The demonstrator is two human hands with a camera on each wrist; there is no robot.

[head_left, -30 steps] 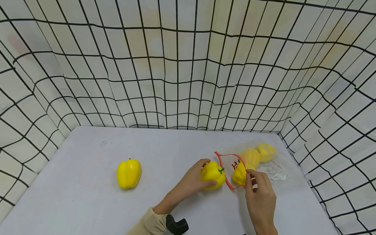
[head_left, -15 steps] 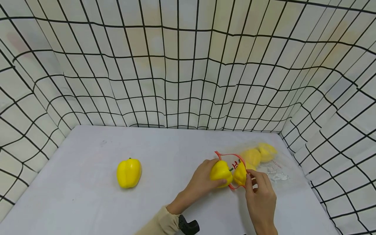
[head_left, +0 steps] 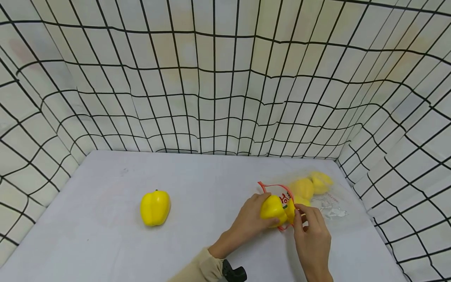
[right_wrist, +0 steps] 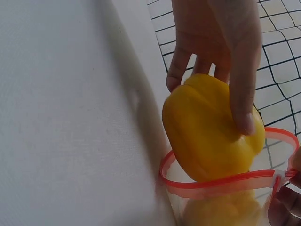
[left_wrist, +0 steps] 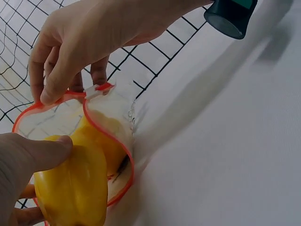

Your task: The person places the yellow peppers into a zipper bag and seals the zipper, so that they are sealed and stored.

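Observation:
My left hand (head_left: 254, 214) grips a yellow bell pepper (head_left: 272, 207) and holds it in the red-rimmed mouth of a clear zip bag (head_left: 327, 203). In the right wrist view the pepper (right_wrist: 207, 127) sits partly inside the red rim (right_wrist: 221, 184), with left-hand fingers (right_wrist: 242, 70) over it. My right hand (head_left: 311, 231) pinches the rim at its near side and holds the mouth open. The left wrist view shows that pinch on the rim (left_wrist: 96, 89) and another pepper (left_wrist: 110, 143) just inside. More yellow peppers (head_left: 303, 188) lie deeper in the bag.
A loose yellow pepper (head_left: 155, 207) stands on the pale tabletop (head_left: 197, 184) to the left. White sheets with a black grid (head_left: 211, 86) wall the table at the back and both sides. A dark wrist-camera mount (head_left: 234, 272) shows near the left sleeve.
My left hand has carried its pepper to the right, from beside the bag into its red-rimmed mouth. The right hand has kept its pinch on the rim.

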